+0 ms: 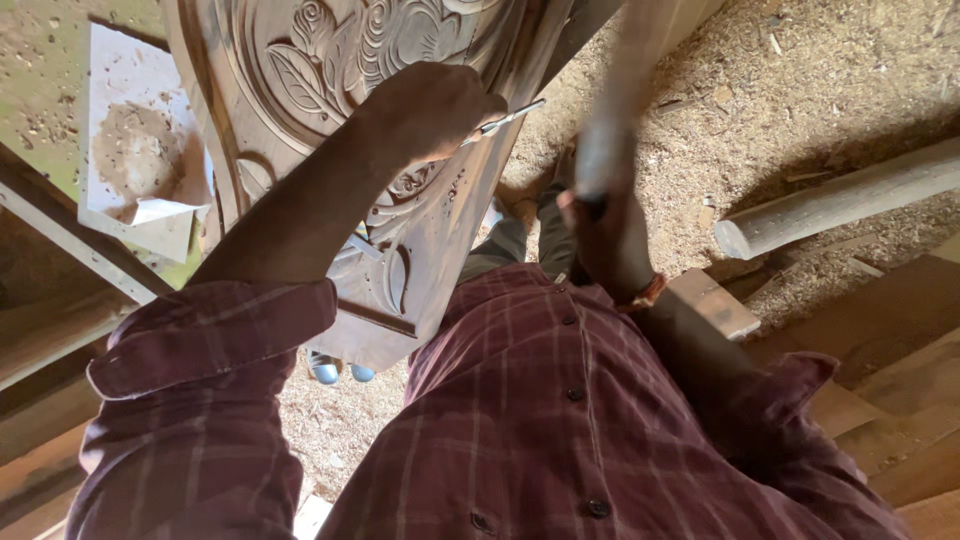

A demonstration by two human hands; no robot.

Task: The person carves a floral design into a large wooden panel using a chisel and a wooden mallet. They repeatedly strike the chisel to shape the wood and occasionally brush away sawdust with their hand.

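Note:
A carved wooden panel (320, 60) with a flower-and-leaf relief leans upright in front of me. My left hand (430, 110) rests against the carving, shut on a thin metal chisel (510, 118) whose shaft sticks out to the right. My right hand (600, 235) is raised to the right of the panel, shut on a wooden mallet (610, 130) that is blurred by motion. The mallet head hangs just right of the chisel's end. A band (645, 293) circles my right wrist. Both plaid sleeves fill the lower frame.
Sawdust and chips cover the ground (800, 90). A round wooden pole (850, 195) lies at the right, with planks (900, 340) below it. A crumpled paper sheet (140, 140) lies left of the panel. A small wood block (715, 300) sits by my right arm.

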